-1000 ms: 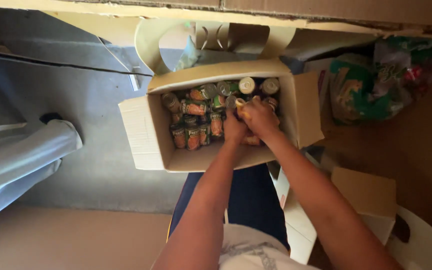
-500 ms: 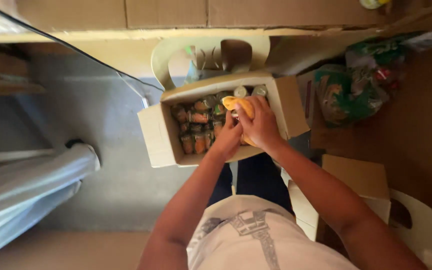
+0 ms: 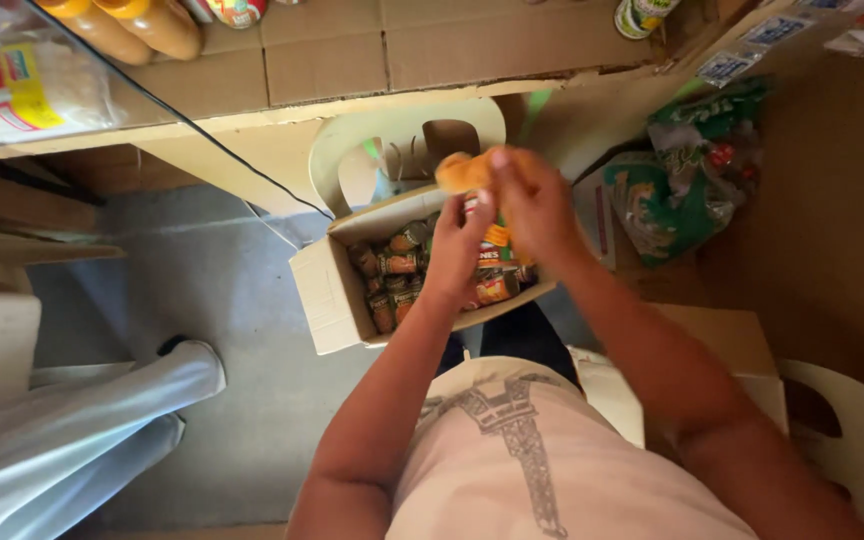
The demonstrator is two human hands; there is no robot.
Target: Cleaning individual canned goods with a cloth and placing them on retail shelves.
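- Left hand [image 3: 460, 250] and right hand [image 3: 534, 205] together hold an orange-capped bottle [image 3: 472, 185] above an open cardboard box [image 3: 324, 290].
- The box is packed with small cans [image 3: 397, 265].
- A green bag [image 3: 677, 190] lies right of it.

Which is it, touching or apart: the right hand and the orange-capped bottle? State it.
Touching. The head view shows the right hand with its fingers closed on the orange-capped bottle, lifted above the cardboard box; the left hand also holds it.

cream plastic chair [image 3: 352, 150] | green snack bags [image 3: 687, 190] | orange bottles [image 3: 137, 22] on cardboard-lined shelf [image 3: 332, 60]
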